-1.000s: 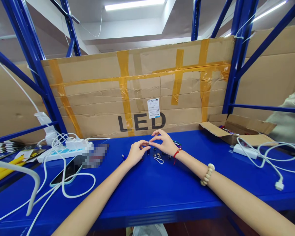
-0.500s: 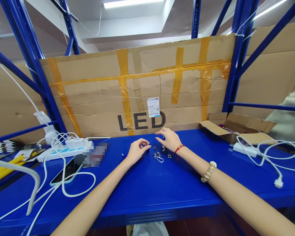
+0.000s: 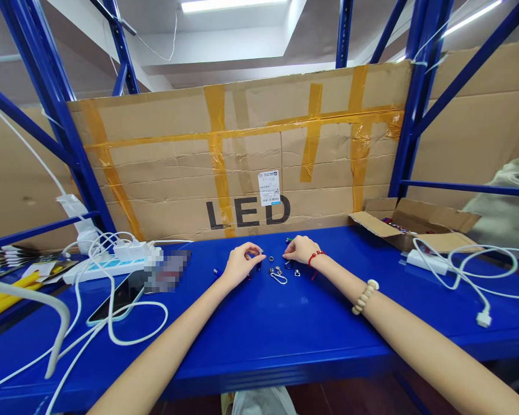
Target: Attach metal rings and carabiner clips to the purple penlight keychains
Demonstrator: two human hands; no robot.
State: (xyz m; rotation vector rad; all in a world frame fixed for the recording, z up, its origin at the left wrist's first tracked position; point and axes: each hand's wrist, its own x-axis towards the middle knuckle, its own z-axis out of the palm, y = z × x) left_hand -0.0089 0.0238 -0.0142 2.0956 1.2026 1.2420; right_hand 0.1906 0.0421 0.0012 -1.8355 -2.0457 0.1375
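Observation:
My left hand (image 3: 243, 262) is closed, thumb and fingers pinching a small dark piece (image 3: 259, 266) upright over the blue table. Beneath its palm lie dark blue parts (image 3: 217, 272), partly hidden. My right hand (image 3: 301, 250) is lowered to the table with its fingertips together; whatever they pinch is hidden. Just below them a small black ring (image 3: 288, 266) shows. Between the hands lie a small metal ring (image 3: 271, 259) and a silver carabiner (image 3: 279, 278) with small metal bits. A little metal fitting (image 3: 297, 272) sits near my right wrist.
On the left, a power strip (image 3: 108, 266), a phone (image 3: 120, 295) and looping white cables lie on the blue table (image 3: 259, 340). An open cardboard box (image 3: 432, 230) and a white adapter (image 3: 428, 262) stand at the right. A cardboard wall (image 3: 173, 178) closes the back.
My right hand has come down to the table, and its spread fingers have closed together. My left hand stays in place with the small dark piece.

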